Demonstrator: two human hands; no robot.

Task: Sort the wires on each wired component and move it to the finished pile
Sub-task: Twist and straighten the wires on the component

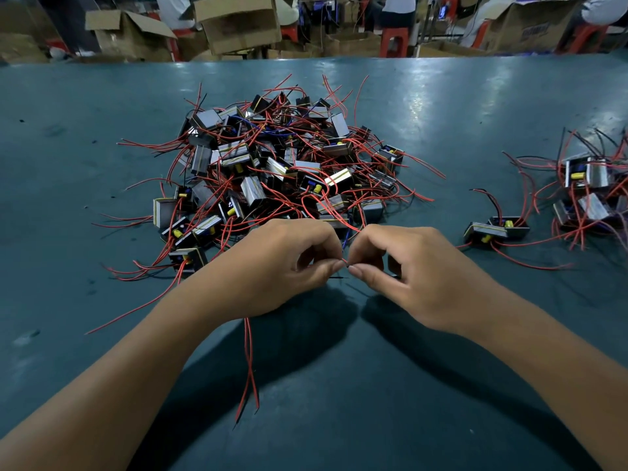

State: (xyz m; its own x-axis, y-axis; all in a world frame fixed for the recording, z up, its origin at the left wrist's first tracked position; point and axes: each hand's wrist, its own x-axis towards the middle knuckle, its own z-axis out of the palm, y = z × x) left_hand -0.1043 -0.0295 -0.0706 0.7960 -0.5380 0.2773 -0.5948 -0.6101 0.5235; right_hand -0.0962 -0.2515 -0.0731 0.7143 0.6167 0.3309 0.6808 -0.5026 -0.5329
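1. Both forearms reach in from the near edge of the desk (102, 137) and converge at its middle, wrists slightly raised above the surface.
2. The left hand (285, 266) has its fingers curled under and its thumb and forefinger pressed together on a thin red wire (345, 260).
3. The right hand (404, 270) mirrors it: fingers curled, thumb tip meeting forefinger, pinching the same wire just beside the left fingertips.
4. Two red wire ends (249, 365) hang out from under the left palm and trail toward the near edge.
5. The component these wires belong to is hidden by the hands.
6. The unsorted heap of components (272, 164) lies just beyond the hands, mid-desk.
7. The finished pile (584, 192) sits at the right edge, with two more components (496, 229) near it.
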